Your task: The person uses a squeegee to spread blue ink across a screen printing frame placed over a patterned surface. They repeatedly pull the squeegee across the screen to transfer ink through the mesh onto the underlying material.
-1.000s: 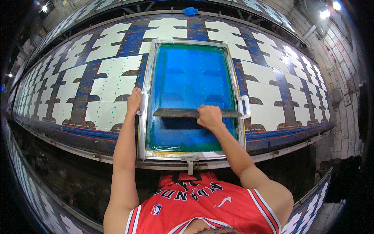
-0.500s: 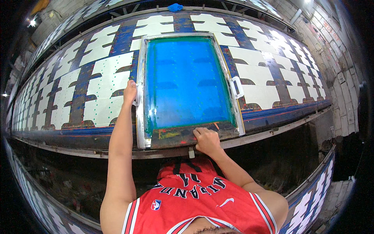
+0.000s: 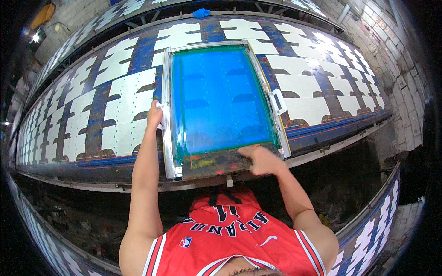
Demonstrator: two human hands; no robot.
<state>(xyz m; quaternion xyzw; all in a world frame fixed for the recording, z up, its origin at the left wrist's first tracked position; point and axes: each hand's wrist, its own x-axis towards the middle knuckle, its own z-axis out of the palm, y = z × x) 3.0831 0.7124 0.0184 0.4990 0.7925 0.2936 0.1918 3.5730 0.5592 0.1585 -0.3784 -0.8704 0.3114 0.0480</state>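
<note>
A screen-printing frame [image 3: 166, 138] with blue mesh [image 3: 216, 99] and a green border lies flat on the long table in front of me. My left hand [image 3: 155, 115] is closed around the white handle [image 3: 161, 123] on the frame's left side. Above the dark, paint-stained near end of the frame [image 3: 202, 166] is my right hand [image 3: 266, 161], smeared by motion. One of its fingers stretches left toward the mesh edge, and nothing shows in it; whether it touches the frame I cannot tell. A second white handle [image 3: 278, 102] sits on the frame's right side, untouched.
White cut pieces [image 3: 301, 87] lie in rows along the blue, paint-flecked table [image 3: 99, 119]. Those just left of the frame [image 3: 133, 101] carry green dots. A metal rail [image 3: 322, 152] edges the table. Beyond it stands another table with a blue bundle [image 3: 200, 13]; a brick wall [image 3: 405, 110] is right.
My right hand has come off the frame's near edge and shifted right, one finger now extended. My left hand stays on the handle. The whole view has tilted slightly.
</note>
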